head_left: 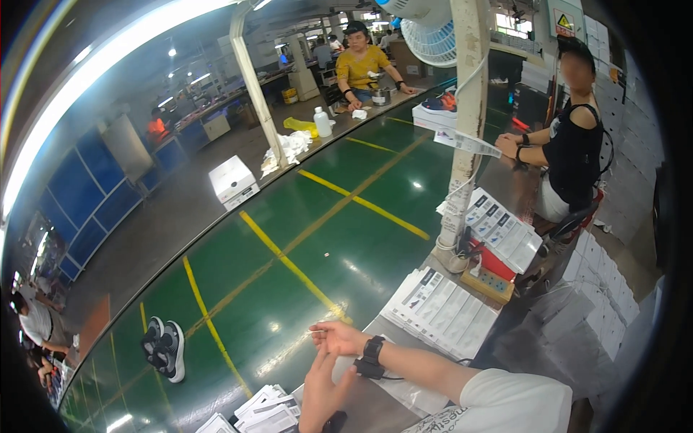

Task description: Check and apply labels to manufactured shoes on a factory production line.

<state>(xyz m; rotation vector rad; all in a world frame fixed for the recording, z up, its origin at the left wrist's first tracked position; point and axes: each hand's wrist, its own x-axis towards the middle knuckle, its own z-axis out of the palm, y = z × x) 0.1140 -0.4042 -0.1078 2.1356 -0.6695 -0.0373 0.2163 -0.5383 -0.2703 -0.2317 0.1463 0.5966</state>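
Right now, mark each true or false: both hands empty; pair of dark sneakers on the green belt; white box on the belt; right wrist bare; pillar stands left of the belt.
1. Both hands, left hand and right hand, hold nothing: true.
2. A pair of dark sneakers with white soles lies on the green conveyor belt: true.
3. The white cardboard box sits on the belt: false, it is beside it on the grey surface.
4. The right wrist is bare: false, it wears a black wristband.
5. The white pillar stands left of the belt: false, right.

White box [232,180]: rectangular, on the grey belt far to my left.
Label sheets [442,312]: white-and-grey rows lying flat on my bench, right of my hands.
Warning sign [564,23]: yellow triangle, high on the far wall.
Stacked cartons [599,289]: white, beside my bench at right.
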